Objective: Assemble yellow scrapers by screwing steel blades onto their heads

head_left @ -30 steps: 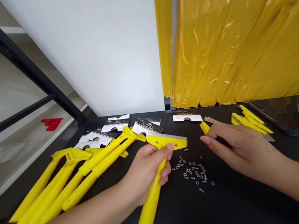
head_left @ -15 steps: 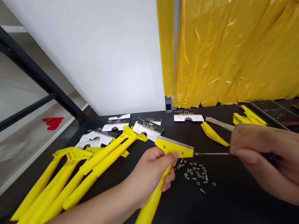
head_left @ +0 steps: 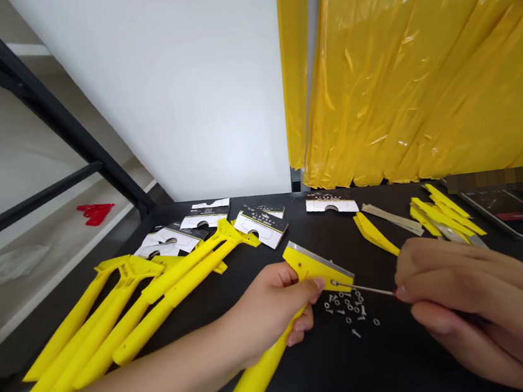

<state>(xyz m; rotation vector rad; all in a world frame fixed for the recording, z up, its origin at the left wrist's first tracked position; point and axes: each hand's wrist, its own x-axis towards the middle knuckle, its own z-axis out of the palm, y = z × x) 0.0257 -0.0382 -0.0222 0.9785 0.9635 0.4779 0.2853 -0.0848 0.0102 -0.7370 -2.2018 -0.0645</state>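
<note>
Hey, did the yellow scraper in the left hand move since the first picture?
Yes. Judged against the loose screws and washers, the scraper's head moved right and nearer, now hiding some from view.

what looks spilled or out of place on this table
The small metal screws and rings lie scattered loose on the black table, near the scraper held in the left hand. They follow no order, so they look spilled, though that may be deliberate.

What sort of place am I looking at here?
Probably an assembly workbench: a screwdriver held to a yellow scraper, loose metal fasteners scattered nearby, and more yellow handles laid out.
</note>
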